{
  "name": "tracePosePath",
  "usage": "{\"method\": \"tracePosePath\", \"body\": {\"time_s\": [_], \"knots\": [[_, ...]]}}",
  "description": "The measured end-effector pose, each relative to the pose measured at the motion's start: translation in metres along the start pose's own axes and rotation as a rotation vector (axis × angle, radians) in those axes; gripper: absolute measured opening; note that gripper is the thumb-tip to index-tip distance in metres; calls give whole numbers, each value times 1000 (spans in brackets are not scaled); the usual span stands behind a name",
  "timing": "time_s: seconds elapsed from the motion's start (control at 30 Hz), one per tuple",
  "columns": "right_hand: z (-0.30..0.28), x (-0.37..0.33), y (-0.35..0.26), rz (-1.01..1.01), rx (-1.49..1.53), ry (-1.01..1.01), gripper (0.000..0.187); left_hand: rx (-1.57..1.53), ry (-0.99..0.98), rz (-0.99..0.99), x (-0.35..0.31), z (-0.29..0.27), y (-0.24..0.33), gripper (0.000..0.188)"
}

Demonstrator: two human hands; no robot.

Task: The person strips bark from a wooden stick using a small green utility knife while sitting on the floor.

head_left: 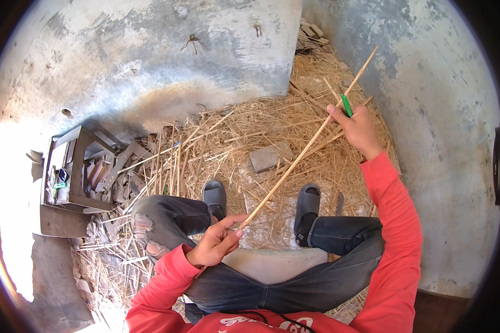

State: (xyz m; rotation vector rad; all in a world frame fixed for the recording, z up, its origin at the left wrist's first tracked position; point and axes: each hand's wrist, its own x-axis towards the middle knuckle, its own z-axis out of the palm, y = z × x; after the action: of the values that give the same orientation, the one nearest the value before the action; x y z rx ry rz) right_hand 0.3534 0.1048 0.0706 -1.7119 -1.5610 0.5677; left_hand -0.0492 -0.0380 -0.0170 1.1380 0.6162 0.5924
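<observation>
A long, thin, pale wooden stick, which looks like split bamboo, runs slantwise from above my lap to the far right. My left hand is closed round its near end, with thumb and index finger along it. Farther up, my right hand is closed, its thumb pressed to the same stick. A small bright green object, perhaps a tool handle, sticks up out of the right fist; the rest of it is hidden by the fingers. The stick reaches well past the right hand.
Straw and loose sticks litter the floor, with a grey brick ahead of my feet. A worn wooden cabinet holding small items stands left. Bare walls rise ahead and at right. Under me is a pale seat.
</observation>
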Motion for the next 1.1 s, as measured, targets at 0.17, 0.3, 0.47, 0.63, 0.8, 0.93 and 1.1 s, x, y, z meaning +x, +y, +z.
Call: {"method": "tracePosePath", "body": {"time_s": [0.17,0.3,0.47,0.63,0.8,0.93,1.1], "knots": [[-12,6,14,107,66,140,47,12,31,-15,-3,-3,-5,44],[-30,15,36,65,217,396,45,-45,24,-11,-3,-4,-6,44],[-12,-11,-1,222,428,57,40,-38,-47,-3,-3,-2,-5,45],[9,-17,-15,238,602,-64,36,-59,-100,-186,-3,2,17,46],[41,-51,-50,233,636,-326,41,62,-132,-88,12,5,18,46],[71,-79,-72,122,432,-375,49,74,-58,-23,21,10,22,46],[78,-104,-84,-284,-50,-298,53,48,172,136,27,7,11,47]]}}
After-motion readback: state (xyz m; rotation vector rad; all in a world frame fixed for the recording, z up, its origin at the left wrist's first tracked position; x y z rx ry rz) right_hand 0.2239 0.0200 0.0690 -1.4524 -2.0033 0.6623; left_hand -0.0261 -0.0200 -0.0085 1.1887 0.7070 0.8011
